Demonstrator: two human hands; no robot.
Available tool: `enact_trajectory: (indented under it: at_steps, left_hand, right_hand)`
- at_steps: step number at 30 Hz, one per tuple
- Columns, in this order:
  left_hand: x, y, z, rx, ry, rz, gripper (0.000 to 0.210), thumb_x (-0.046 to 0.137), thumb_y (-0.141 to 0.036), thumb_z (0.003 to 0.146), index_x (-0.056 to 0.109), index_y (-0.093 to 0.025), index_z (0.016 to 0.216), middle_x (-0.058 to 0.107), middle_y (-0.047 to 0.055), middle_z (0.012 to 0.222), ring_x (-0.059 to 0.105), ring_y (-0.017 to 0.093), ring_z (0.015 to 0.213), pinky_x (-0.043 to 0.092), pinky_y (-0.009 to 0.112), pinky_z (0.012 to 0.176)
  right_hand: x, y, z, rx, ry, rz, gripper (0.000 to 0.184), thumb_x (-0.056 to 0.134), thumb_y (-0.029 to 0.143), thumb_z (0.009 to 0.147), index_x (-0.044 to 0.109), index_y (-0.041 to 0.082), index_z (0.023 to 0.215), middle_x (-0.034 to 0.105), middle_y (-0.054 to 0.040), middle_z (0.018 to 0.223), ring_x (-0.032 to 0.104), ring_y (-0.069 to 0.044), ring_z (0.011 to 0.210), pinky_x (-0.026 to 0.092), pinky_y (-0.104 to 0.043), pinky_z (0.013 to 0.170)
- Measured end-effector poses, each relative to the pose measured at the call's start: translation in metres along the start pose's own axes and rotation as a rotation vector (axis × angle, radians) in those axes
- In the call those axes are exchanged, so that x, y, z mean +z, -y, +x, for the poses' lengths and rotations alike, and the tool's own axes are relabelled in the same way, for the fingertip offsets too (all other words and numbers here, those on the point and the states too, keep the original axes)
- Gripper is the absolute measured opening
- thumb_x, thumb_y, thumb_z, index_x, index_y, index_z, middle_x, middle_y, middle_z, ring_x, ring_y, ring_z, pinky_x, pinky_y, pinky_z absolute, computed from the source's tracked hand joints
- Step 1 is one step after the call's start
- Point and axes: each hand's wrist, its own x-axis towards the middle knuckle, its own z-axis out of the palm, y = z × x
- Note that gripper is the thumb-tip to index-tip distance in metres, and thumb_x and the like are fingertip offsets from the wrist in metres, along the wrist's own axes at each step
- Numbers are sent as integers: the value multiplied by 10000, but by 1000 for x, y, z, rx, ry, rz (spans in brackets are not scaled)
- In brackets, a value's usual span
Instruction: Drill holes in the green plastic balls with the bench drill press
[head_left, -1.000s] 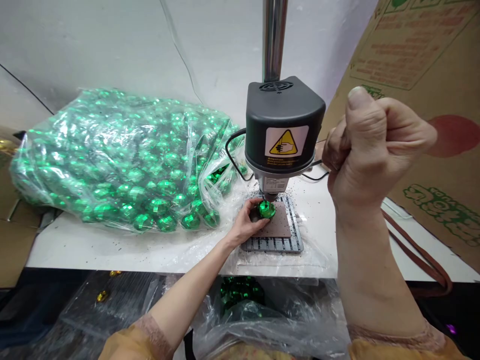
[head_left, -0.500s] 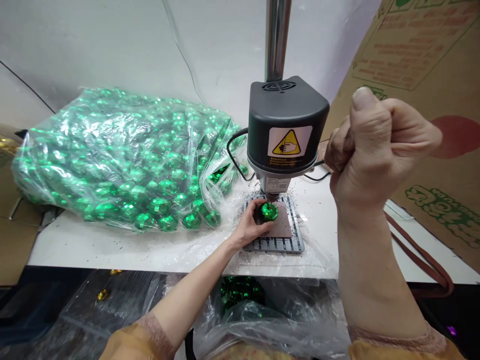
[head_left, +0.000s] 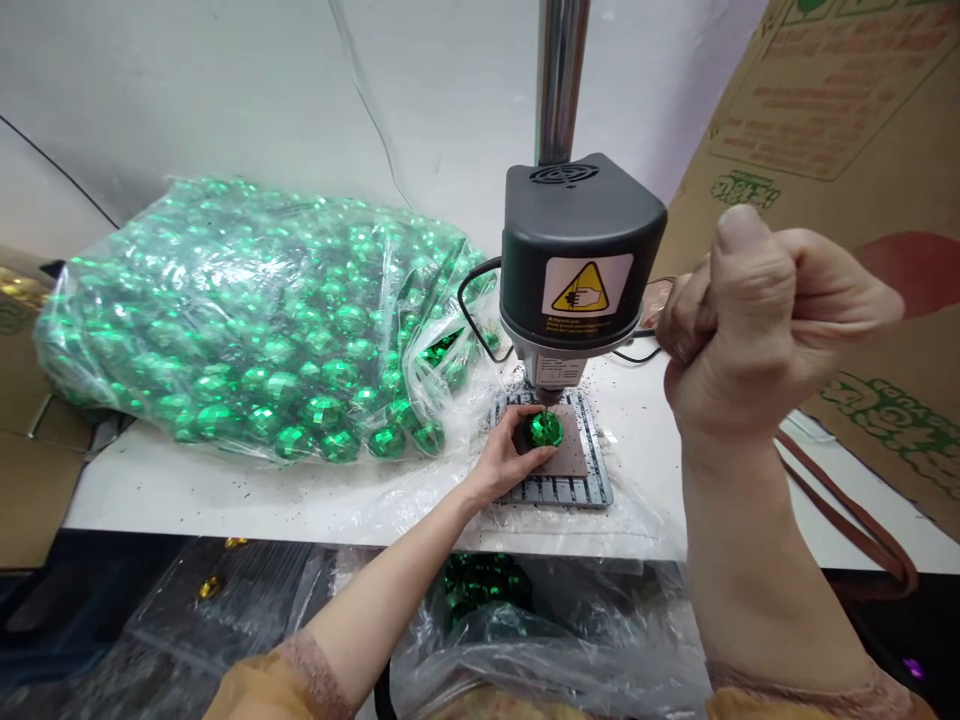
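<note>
My left hand (head_left: 506, 455) pinches a shiny green faceted ball (head_left: 546, 429) between thumb and fingers. The ball rests on a brownish square pad (head_left: 574, 455) over the slotted metal base (head_left: 570, 492) of a small bench drill press (head_left: 581, 250). Directly above the ball is the drill's chuck (head_left: 550, 395), with a thin bit at or just over the ball's top; contact is unclear. To the right of the motor housing, my right hand (head_left: 739, 330) is closed in a fist around the press's feed lever, mostly hidden by the fingers.
A large clear bag of green balls (head_left: 255, 330) lies on the white table (head_left: 165, 490) at left. Dark shavings surround the base. An open plastic bag (head_left: 585, 640) with green balls hangs below the front edge. A cardboard box (head_left: 847, 130) and brown strap (head_left: 847, 510) are at right.
My right fist has come down slightly. The green ball sits a little lower under the chuck, and the bit above it shows more clearly. The view has shifted slightly.
</note>
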Motion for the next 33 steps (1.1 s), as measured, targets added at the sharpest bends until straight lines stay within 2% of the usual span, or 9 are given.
enact_trajectory:
  at_steps: [6, 12, 19, 24, 33]
  left_hand:
    - [0, 3, 0, -2, -4, -1, 707, 1073, -538, 862, 750, -247, 1419, 814, 142, 1421, 768, 375, 1353, 594, 559, 1237]
    - [1, 3, 0, 12, -18, 6, 703, 1065, -558, 864, 751, -251, 1413, 809, 130, 1406, 758, 367, 1342, 585, 551, 1222]
    - [2, 4, -2, 7, -14, -5, 704, 1061, -586, 871, 752, -253, 1409, 799, 135, 1424, 756, 367, 1347, 584, 551, 1227]
    - [3, 5, -2, 6, -16, -22, 724, 1062, -623, 864, 748, -257, 1403, 793, 134, 1423, 754, 377, 1360, 583, 554, 1224]
    - [4, 7, -1, 6, -14, -55, 739, 1077, -629, 851, 746, -257, 1397, 802, 134, 1410, 755, 368, 1343, 593, 556, 1221]
  right_hand:
    - [-3, 1, -17, -73, -34, -54, 639, 710, 463, 1140, 410, 213, 634, 343, 79, 570, 361, -43, 506, 390, -318, 571]
    - [-8, -5, -31, -145, -92, -50, 649, 722, 342, 1103, 277, 198, 654, 300, 68, 580, 322, -41, 508, 226, -324, 543]
    - [-17, -16, -43, -181, -158, -110, 551, 720, 294, 1063, 369, 199, 649, 320, 75, 561, 302, -50, 497, 294, -316, 544]
    - [-19, -16, -47, -210, -117, -96, 539, 705, 213, 1048, 324, 198, 667, 307, 76, 561, 270, -49, 505, 219, -301, 523]
    - [-16, -18, -44, -340, -67, 2, 485, 652, 144, 1063, 292, 209, 743, 269, 84, 566, 243, -59, 476, 230, -283, 476]
